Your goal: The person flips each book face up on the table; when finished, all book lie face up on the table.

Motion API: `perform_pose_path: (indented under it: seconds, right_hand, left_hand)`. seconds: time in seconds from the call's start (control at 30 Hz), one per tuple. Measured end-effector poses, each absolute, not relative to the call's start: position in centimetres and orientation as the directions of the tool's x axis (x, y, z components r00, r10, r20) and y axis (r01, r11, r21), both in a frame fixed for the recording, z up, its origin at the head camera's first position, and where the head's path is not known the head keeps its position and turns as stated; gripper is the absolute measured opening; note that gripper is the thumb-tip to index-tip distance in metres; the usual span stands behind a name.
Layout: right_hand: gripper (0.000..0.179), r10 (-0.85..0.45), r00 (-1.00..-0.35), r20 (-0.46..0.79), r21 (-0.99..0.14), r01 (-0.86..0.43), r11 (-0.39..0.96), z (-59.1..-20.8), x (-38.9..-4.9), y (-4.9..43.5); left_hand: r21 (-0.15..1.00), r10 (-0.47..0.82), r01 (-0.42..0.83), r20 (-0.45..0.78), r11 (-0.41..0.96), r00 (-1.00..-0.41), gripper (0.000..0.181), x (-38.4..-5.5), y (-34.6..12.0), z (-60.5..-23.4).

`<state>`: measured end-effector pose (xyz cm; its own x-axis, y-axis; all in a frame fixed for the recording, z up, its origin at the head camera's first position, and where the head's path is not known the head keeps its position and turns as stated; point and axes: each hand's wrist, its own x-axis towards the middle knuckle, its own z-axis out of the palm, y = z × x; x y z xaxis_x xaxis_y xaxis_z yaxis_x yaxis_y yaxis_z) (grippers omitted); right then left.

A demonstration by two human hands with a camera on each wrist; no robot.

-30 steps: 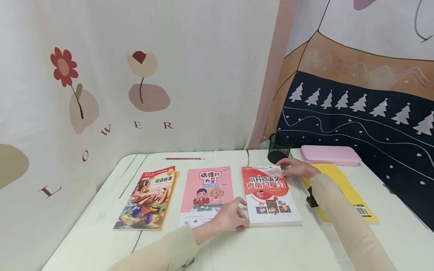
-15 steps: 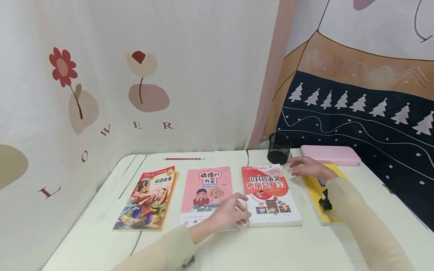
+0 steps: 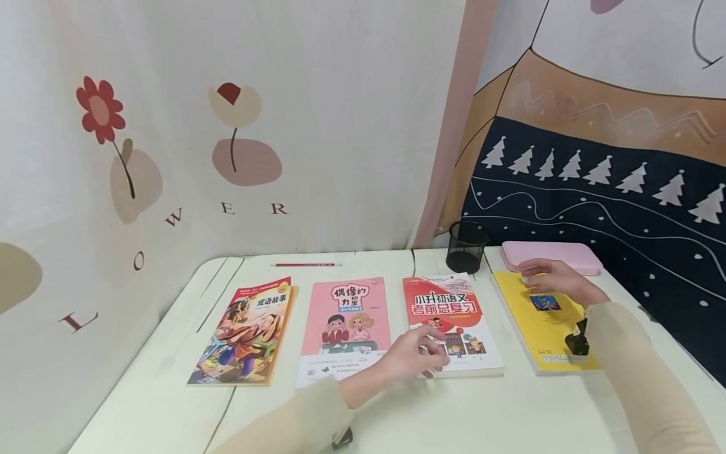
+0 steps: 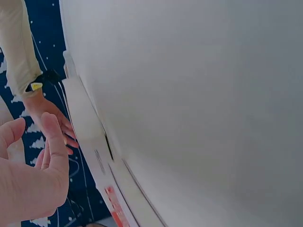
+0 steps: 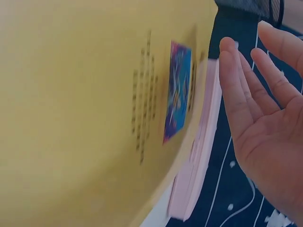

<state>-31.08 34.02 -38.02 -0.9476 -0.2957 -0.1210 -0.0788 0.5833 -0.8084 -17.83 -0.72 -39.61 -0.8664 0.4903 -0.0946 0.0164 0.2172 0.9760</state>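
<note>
In the head view, my left hand (image 3: 414,355) hovers over the lower left part of a red and white book (image 3: 448,306), its fingers loosely bent and holding nothing. My right hand (image 3: 557,279), fingers fairly straight, is over the top end of a yellow book (image 3: 524,325), in front of the pink case. Whether it touches the cover I cannot tell. The right wrist view has the open palm (image 5: 270,127) beside the yellow book (image 5: 80,104), which shows a small blue picture. Left of the red and white book lies a pink book (image 3: 347,331).
A colourful illustrated book (image 3: 246,334) lies at the left. A pencil (image 3: 306,265) lies near the back edge of the white table (image 3: 442,416). At the back right stand a black mesh pen holder (image 3: 467,249) and a flat pink case (image 3: 547,253). Printed cloth hangs behind.
My right hand has left the red and white book's top right corner and moved right, over the yellow book. My left hand has shifted right from that book's left edge to above its cover.
</note>
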Motion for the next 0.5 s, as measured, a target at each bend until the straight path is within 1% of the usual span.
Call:
perform_pose_path:
  seconds: [0.23, 0.37, 0.5]
  right_hand:
    - [0.061, -0.138, -0.977, -0.161, -0.786, 0.042, 0.617, -38.8, -31.2, 36.1]
    - [0.062, -0.088, -0.981, -0.171, -0.78, 0.08, 0.621, -38.7, -30.7, 36.7]
    - [0.062, -0.055, -0.977, -0.206, -0.775, 0.129, 0.619, -38.6, -30.5, 37.2]
  left_hand:
    - [0.979, 0.525, -0.011, -0.12, 0.206, -0.843, 0.032, -17.6, 1.6, -39.2]
    - [0.977, 0.536, -0.058, -0.163, 0.208, -0.828, 0.029, -17.6, 2.9, -39.3]
    - [0.974, 0.577, -0.123, -0.213, 0.191, -0.789, 0.025, -17.6, 4.0, -39.4]
